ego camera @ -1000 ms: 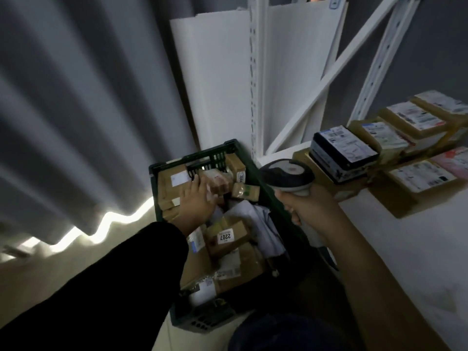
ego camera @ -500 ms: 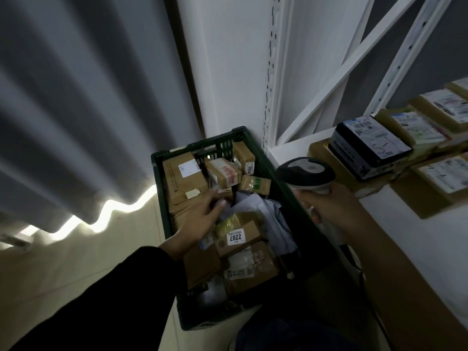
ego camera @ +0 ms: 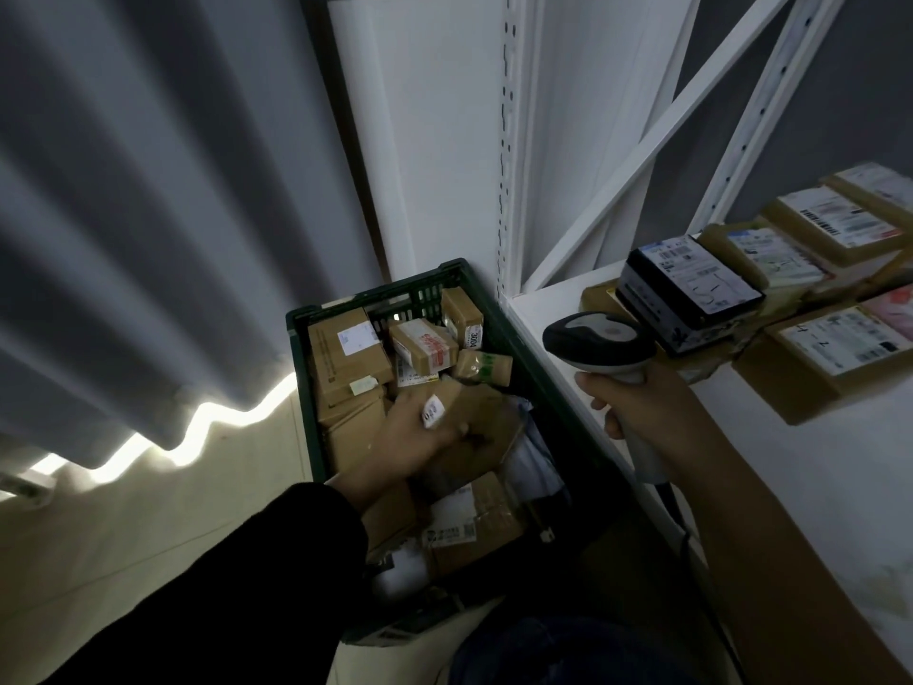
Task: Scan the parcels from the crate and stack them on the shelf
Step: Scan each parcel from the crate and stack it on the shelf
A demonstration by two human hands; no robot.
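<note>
We see a dark green plastic crate [ego camera: 300, 388] standing on the pale floor [ego camera: 148, 526], against the left end of a white metal shelf [ego camera: 815, 487], and heaped with brown cardboard parcels. Our left hand [ego camera: 415, 437], in a black sleeve [ego camera: 247, 575], reaches into the middle of the crate. Its fingers [ego camera: 457, 430] are curled round a small brown cardboard parcel with a white sticker [ego camera: 486, 412], which sits at the top of the heap. The hand and parcel are motion-blurred, so we cannot tell whether the parcel is clear of the ones beneath.

Our right hand [ego camera: 642, 412] is above the shelf's front edge, its fingers wrapped tightly round the handle of a grey and white handheld barcode scanner [ego camera: 598, 341], whose head tilts toward the crate.

At the crate's far end lie a large flat brown box with a white label [ego camera: 346, 353], a box with red-printed tape [ego camera: 425, 346] and a narrow box marked 3004 [ego camera: 462, 313].

On the shelf, a black box with a white shipping label [ego camera: 691, 289] lies on top of a brown parcel, and further labelled brown parcels are stacked beside and behind it. A grey pleated curtain [ego camera: 148, 215] hangs to the left.
</note>
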